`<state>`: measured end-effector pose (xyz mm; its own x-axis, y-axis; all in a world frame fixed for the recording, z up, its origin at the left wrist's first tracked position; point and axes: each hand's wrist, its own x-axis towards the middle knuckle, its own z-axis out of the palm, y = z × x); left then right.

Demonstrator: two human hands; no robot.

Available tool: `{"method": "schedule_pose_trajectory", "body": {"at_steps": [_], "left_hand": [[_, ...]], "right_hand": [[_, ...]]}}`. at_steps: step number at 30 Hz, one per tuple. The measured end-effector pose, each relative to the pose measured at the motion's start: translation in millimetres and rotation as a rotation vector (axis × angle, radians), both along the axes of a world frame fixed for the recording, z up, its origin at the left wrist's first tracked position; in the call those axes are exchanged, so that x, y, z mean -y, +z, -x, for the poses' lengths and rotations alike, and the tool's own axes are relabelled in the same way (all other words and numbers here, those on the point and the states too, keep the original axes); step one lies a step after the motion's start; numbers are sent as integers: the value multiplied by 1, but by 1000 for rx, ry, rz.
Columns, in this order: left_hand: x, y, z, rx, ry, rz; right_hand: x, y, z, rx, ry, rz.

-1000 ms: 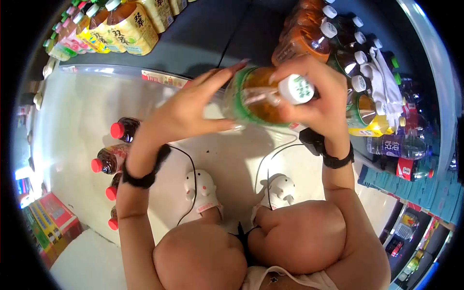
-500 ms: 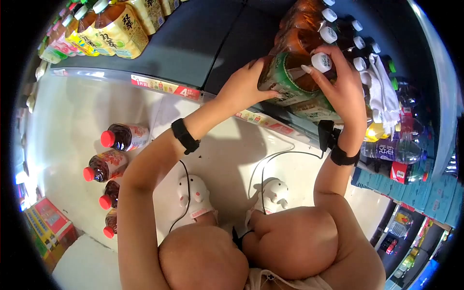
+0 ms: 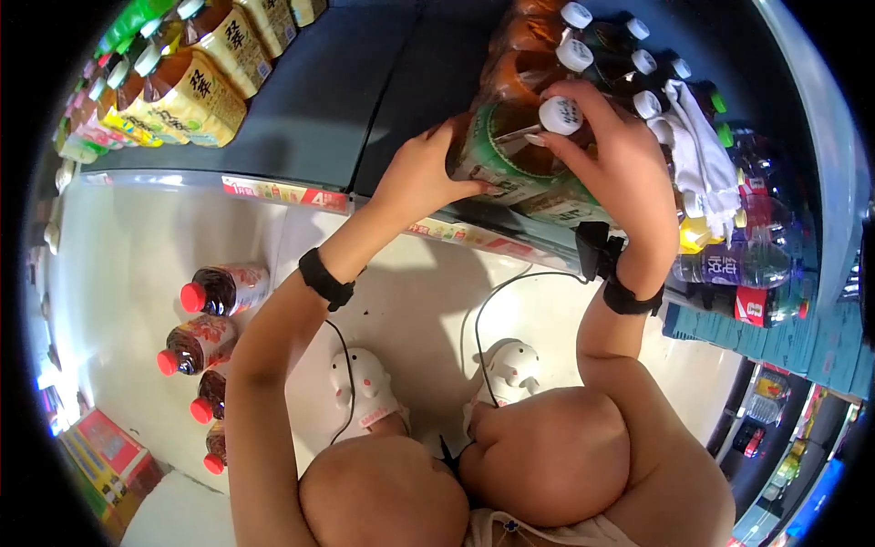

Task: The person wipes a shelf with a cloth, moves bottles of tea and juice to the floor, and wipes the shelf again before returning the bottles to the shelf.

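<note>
**Two-handed hold on the green-labelled bottle [image 3: 501,153] at the shelf edge**

The top of the view, from ten to two o'clock, is taken up by the dark shelf [image 3: 314,123]. Yellow-labelled bottles [image 3: 199,98] are ranked on it at ten o'clock, and red-capped bottles [image 3: 202,345] are stood on the floor [image 3: 410,314] between eight and nine. The green-labelled bottle is held at one o'clock, just beside the orange-brown bottles [image 3: 527,75] (whether its base is borne by the shelf cannot be told). Its side is clasped by the left hand [image 3: 421,175], thumb and fingers parted by its width, some fingertips hidden. Its shoulder is gripped by the right hand [image 3: 615,150], fingers curled around the white cap [image 3: 561,116].

The step in hand is judged to be the steadying of the bottle against its neighbours; an even, two-handed grip is called for by any further move.
</note>
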<state>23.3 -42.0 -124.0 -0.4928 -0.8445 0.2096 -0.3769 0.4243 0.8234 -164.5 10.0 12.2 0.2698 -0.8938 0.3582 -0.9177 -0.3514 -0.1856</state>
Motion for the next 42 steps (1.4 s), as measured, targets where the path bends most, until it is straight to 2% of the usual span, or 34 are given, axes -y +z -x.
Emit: {"method": "schedule_pose_trajectory", "body": {"at_steps": [6,8,9,12,16,18,19,20,22,25,26,28,30,33,34,36,38,42], "left_hand": [[1,1,1,7,-27,52],[6,-3,6,-18,-23,122],[9,-1,8,-57,-49,67],[12,3,10,-109,-72,0],[14,12,7,-73,-111,15],[16,8,8,-44,-124,95],[17,9,8,-33,-127,139],[16,9,8,-87,-152,68],[14,8,8,-197,-184,-80],[9,8,4,-168,-147,-66],[9,10,0,-159,-131,-66],[7,13,-14,-128,-77,-47],[6,17,-31,-106,-29,-37],[23,16,-57,-133,-9,-21],[29,19,-64,-126,7,-15],[44,16,-76,-127,26,31],[57,18,-85,-60,73,46],[75,10,-96,-143,84,85]], "right_hand": [[0,0,0,50,25,30],[3,5,-2,186,-49,10],[4,8,-3,250,-87,-1],[12,12,1,206,-163,225],[18,5,5,66,-178,342],[20,-3,4,83,-128,176],[25,-13,6,90,-81,170],[28,-19,7,96,-29,164],[27,-16,4,105,-93,85],[25,-15,4,139,-101,12],[22,-8,6,147,-87,-87],[14,9,11,47,-57,-182],[8,36,18,-51,-6,-181],[18,69,26,-269,49,-5],[28,73,33,-337,32,-22],[60,79,44,-213,-43,-292],[105,73,60,-186,-57,-318],[184,54,80,-169,-109,-322]]}}
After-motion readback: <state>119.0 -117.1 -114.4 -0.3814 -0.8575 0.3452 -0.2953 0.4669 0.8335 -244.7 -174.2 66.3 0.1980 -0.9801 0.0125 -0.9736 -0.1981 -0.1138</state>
